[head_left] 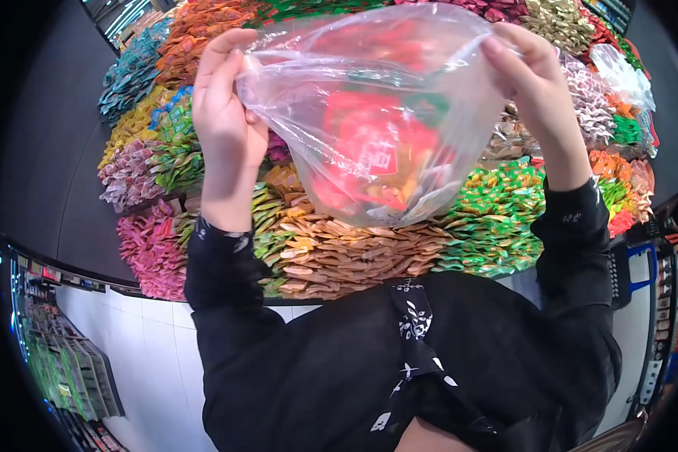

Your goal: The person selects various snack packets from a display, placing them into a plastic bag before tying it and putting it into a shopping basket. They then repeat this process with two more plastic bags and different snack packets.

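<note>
Both hands hold up a clear plastic bag [286, 113] by its top edge, above a display of packaged snacks. My left hand [230, 113] has its fingers closed on the bag's left corner. My right hand [531, 83] pinches the opposite side of the rim between thumb and fingers. Inside the bag, blurred through the film, lie red packets [373, 147] with some green and yellow ones. Directly below the bag are rows of brown-orange packets [361, 252] and green packets [497, 218].
Pink packets [152, 252] and teal packets [134, 71] are heaped at the left. Another crumpled clear bag [621, 75] lies on the right side of the display. A dark counter border [49, 173] runs along the left. A blue-handled basket [640, 267] stands at right, near shelves.
</note>
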A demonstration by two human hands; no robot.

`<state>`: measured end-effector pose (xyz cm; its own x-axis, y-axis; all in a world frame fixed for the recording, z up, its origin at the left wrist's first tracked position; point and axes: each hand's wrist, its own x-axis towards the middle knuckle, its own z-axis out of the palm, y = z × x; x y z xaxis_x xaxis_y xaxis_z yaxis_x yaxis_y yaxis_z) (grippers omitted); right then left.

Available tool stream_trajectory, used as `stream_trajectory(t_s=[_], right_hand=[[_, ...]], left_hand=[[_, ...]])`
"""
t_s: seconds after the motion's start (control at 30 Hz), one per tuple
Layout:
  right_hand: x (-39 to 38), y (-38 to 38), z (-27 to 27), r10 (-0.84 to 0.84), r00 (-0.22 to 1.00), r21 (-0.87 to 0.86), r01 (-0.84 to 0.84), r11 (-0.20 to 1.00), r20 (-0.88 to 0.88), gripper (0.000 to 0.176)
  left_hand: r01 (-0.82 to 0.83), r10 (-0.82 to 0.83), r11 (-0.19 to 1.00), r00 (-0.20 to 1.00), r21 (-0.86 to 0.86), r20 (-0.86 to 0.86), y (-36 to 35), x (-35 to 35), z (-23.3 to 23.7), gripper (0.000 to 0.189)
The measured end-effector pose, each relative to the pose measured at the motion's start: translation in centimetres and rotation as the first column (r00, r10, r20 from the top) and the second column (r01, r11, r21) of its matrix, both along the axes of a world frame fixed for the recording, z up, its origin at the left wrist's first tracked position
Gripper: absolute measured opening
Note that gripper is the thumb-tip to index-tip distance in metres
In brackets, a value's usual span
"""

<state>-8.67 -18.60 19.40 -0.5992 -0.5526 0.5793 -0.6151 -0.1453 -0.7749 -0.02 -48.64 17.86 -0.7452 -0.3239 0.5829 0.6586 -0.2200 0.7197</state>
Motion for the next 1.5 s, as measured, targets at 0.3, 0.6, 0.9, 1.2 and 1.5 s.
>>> stream_trajectory(t_s=[0.3, 0.6, 0.9, 1.2, 1.5], right_hand=[[6.4, 1.7, 1.4, -0.197, 0.961, -0.315, 0.129, 0.94, -0.195, 0.03], [15.5, 2.3, -2.2, -0.399, 0.916, -0.604, 0.345, 0.719, 0.049, 0.023], [23.0, 6.4, -4.1, -0.113, 0.92, -0.616, -0.156, 0.772, -0.374, 0.036], [28.6, 18.3, -5.4, -0.136, 0.882, -0.423, -0.077, 0.903, -0.451, 0.034], [33.5, 35.0, -8.0, -0.387, 0.803, -0.196, 0.333, 0.922, -0.453, 0.032]], left_hand=[[-0.122, -0.074, 0.916, 0.884, -0.382, -0.461, -3.6, 3.4, 0.8, 0.028], [0.177, -0.188, 0.982, 0.88, -0.068, -0.436, 2.8, 9.2, 0.8, 0.026], [0.793, -0.903, 0.429, 0.373, -0.432, -0.212, 3.8, 11.9, -1.3, 0.026], [0.745, -0.91, 0.36, 0.149, -0.561, -0.386, 16.0, 12.0, -2.0, 0.017], [0.789, -0.807, 0.59, 0.569, -0.171, -0.161, 34.7, 12.3, -9.4, 0.04]])
